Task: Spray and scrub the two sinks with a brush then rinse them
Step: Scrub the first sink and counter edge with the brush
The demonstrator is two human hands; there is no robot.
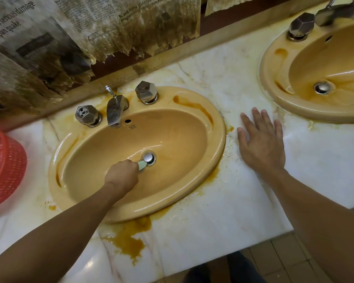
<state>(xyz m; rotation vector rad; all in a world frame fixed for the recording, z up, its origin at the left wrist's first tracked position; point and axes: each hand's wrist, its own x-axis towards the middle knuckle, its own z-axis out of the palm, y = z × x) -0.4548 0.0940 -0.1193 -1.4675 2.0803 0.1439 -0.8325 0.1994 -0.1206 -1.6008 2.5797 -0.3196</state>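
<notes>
Left hand: the left hand [122,172] is closed in a fist around the brush [141,166]. Only the pale green neck shows past the knuckles, and the bristles are hidden.
Brush position: low in the bowl of the near sink [219,135], with its tip right at the drain stopper [148,157]. The fist grip probably lets the person push down hard on grime around the drain ring.
Right hand: the right hand [261,144] lies open and flat, fingers spread, on the tabletop [223,221] between the two sinks. It holds nothing and looks like a brace for leaning over the bowl.
Near sink: set toward the left end of the tabletop, with the faucet [114,111] and its two knobs along the back edge. The bowl looks wet.
Second sink: the second sink [272,78] sits at the far right corner, partly out of view. Its bowl is glossy and brown marks remain on its rim.
Stains: orange-brown stains [129,240] lie on the tabletop at the near sink's front rim, reaching toward the front edge.
Other items: a red basket [4,166] sits at the left edge, and torn newspaper [49,37] hangs on the wall behind.
Stage: scrubbing the near sink, by my reading; rinsing seems yet to come.
</notes>
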